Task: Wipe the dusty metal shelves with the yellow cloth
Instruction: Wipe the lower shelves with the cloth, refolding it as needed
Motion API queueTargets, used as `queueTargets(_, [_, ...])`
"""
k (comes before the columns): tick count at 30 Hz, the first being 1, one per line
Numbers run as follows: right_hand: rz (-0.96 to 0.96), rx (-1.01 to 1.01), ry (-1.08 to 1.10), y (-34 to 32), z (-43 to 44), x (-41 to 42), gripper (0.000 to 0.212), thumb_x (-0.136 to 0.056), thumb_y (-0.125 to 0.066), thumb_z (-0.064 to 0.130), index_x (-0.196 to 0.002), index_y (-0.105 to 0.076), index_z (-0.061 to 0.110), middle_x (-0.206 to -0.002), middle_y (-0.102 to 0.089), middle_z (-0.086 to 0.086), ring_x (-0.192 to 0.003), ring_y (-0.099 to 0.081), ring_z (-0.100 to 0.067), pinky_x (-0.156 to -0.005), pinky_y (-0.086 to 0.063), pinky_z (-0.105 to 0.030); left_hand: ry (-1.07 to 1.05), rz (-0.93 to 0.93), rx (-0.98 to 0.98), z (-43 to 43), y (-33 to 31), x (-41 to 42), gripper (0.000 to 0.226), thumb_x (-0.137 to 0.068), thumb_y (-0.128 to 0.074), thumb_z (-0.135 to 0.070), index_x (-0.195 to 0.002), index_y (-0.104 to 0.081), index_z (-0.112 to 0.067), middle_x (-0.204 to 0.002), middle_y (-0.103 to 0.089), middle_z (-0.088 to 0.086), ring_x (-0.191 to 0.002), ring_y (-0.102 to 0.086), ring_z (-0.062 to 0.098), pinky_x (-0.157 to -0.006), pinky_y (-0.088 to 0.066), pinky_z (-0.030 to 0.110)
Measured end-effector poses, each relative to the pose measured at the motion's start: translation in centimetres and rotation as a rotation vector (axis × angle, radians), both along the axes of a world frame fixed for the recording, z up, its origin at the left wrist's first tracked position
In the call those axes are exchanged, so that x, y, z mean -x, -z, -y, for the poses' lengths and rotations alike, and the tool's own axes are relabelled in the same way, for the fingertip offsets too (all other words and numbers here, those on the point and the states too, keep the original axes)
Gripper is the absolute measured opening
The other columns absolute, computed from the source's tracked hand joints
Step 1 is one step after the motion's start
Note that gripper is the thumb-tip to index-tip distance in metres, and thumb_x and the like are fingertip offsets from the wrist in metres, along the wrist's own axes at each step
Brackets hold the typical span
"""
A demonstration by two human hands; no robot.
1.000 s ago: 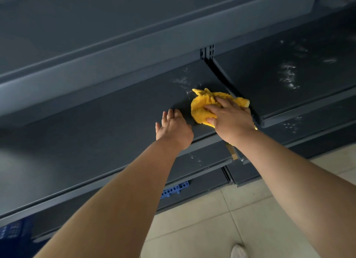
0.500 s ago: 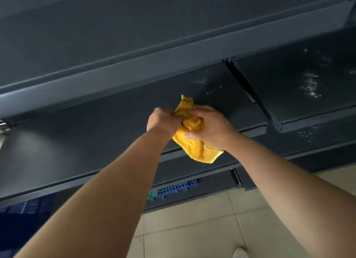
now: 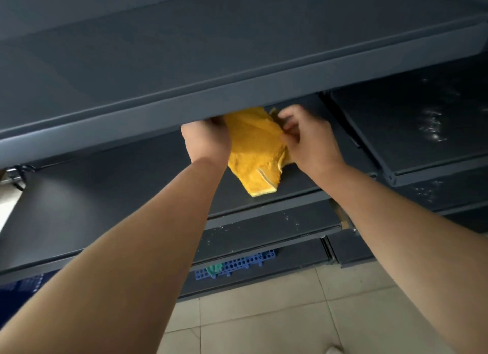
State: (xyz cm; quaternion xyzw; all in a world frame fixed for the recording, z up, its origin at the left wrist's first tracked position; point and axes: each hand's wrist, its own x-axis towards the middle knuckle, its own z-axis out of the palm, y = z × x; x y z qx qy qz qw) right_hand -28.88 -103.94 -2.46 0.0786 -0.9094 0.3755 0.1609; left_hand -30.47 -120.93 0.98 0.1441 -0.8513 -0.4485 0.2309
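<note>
The yellow cloth [image 3: 254, 147] hangs stretched between my two hands, its lower corner drooping over the middle dark metal shelf [image 3: 105, 200]. My left hand [image 3: 206, 139] grips the cloth's left edge, fingers tucked under the front lip of the upper shelf [image 3: 184, 105]. My right hand [image 3: 306, 139] pinches its right edge. White dust marks show on the neighbouring shelf to the right [image 3: 433, 126] and on the lower shelf [image 3: 269, 227].
A blue perforated plastic crate [image 3: 237, 264] with something green in it sits under the bottom shelf. Beige floor tiles [image 3: 277, 314] lie below. A vertical upright [image 3: 343, 126] separates the two shelf bays. A shoe tip [image 3: 334, 349] shows at the bottom edge.
The cloth was pressed on the shelf under my right hand alone; both hands then lifted it, and now hold it spread open higher, near the upper shelf's lip. The view has tilted up.
</note>
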Motion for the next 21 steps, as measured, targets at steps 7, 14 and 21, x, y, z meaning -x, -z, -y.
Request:
queueTargets(7, [0.393, -0.338, -0.066, 2.6, -3.7, -1.4, 0.038, -0.088, -0.052, 0.0, -0.1, -0.07, 0.031, -0.11, -0.069, 0.003, -0.098, -0.065, -0.019, -0.08, -0.054, -0.034, 0.398, 0.748, 0.444, -1.7, 3.2, -0.8, 0.02, -0.084, -0.055, -0.022, -0.099, -0.066, -0.017, -0.115, -0.064, 0.008, -0.099, -0.058, 0.027, -0.075, -0.051, 0.033])
queueTargets(14, [0.32, -0.333, 0.033, 2.3, -6.8, -2.2, 0.033, -0.091, -0.05, 0.01, -0.101, -0.07, 0.035, -0.114, -0.068, 0.012, -0.104, -0.063, -0.015, -0.077, -0.05, -0.028, 0.773, 0.42, 0.784, -4.4, 6.5, -3.5, 0.056, -0.096, -0.045, -0.048, -0.148, -0.025, -0.045, -0.161, -0.002, -0.007, -0.145, -0.013, 0.028, -0.116, -0.017, 0.055])
queueTargets(21, [0.391, -0.443, 0.044, 3.7, -11.1, -1.1, 0.027, -0.096, -0.048, 0.019, -0.11, -0.065, 0.034, -0.126, -0.06, 0.01, -0.111, -0.057, -0.016, -0.079, -0.045, -0.029, 0.584, 0.602, 0.763, -5.4, 10.3, -2.1, 0.052, -0.102, -0.028, -0.048, -0.151, -0.01, -0.044, -0.161, 0.013, 0.003, -0.149, -0.004, 0.031, -0.12, -0.012, 0.049])
